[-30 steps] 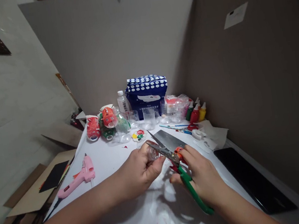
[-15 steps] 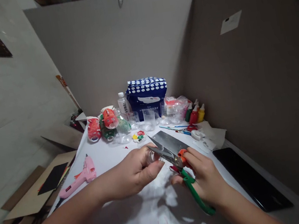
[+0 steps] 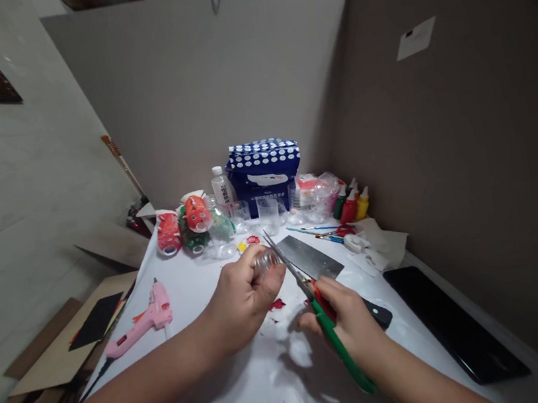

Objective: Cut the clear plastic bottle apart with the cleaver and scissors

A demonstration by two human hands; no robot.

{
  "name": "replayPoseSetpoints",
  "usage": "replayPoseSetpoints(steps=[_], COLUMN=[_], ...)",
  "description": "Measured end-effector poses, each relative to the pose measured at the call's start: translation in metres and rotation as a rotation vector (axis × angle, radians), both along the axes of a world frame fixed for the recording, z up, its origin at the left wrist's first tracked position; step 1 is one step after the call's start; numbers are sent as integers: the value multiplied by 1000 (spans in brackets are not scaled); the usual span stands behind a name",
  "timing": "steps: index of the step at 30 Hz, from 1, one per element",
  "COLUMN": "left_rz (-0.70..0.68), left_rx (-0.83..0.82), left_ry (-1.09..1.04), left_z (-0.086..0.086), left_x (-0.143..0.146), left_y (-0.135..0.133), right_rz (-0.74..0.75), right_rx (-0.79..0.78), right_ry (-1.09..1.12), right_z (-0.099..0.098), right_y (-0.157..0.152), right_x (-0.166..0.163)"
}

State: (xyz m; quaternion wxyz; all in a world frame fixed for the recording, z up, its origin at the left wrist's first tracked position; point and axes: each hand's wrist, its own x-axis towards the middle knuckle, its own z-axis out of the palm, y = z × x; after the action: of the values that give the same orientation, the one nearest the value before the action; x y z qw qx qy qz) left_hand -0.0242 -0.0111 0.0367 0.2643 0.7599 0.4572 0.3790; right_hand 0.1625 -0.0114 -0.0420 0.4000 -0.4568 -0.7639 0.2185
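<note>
Since half a second ago the scissors (image 3: 312, 297) have gone from gaping to shut, their blades now lying together. The left hand (image 3: 242, 295) has lifted a little farther away, and the right hand (image 3: 349, 323) has drawn nearer, uncovering the black handle of a cleaver (image 3: 311, 257) that lies flat on the white table (image 3: 185, 286).

The left hand's fingers are curled tightly around a small clear bottle piece (image 3: 266, 258), held above the middle of the table with its open end facing right. The right hand's fingers are wrapped through the green and red scissor handles, squeezing them closed. The blades point away and to the left, and their edge lies right against the bottle piece, close to the left fingertips.

A scrap of red (image 3: 277, 304) lies on the table just under the hands. A pink glue gun (image 3: 138, 318) rests to the left, well apart. At the far edge stand painted bottles (image 3: 186, 223), clear cups (image 3: 268, 211), a blue dotted pack (image 3: 265, 172) and paint bottles (image 3: 352, 203). A dark flat slab (image 3: 456, 322) lies at the right.

Risk, as a judgement: the clear plastic is smooth and springy, so the blades could skid off it toward the left fingers, or the piece could twist in the grip and be cut crooked. The cleaver's edge lies just below the right hand, so a dropped wrist could meet it.
</note>
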Motion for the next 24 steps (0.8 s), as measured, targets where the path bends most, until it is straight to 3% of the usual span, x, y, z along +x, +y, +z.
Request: replayPoseSetpoints(steps=[6,11,17,24], left_rz=[65,-27,-195,-224], left_rx=[46,16,24,18], left_ry=[24,28,73,81], left_z=[-5,-3,2,4], left_x=[2,2,0,0], left_y=[1,1,0,-2], right_rz=[44,54,-14,-102], right_rx=[-91,-84,-4,158], right_ry=[-10,-157,-282,-253], right_z=[2,10,18,14], right_y=[-1,-3,-2,2], right_x=[-2,6,10,15])
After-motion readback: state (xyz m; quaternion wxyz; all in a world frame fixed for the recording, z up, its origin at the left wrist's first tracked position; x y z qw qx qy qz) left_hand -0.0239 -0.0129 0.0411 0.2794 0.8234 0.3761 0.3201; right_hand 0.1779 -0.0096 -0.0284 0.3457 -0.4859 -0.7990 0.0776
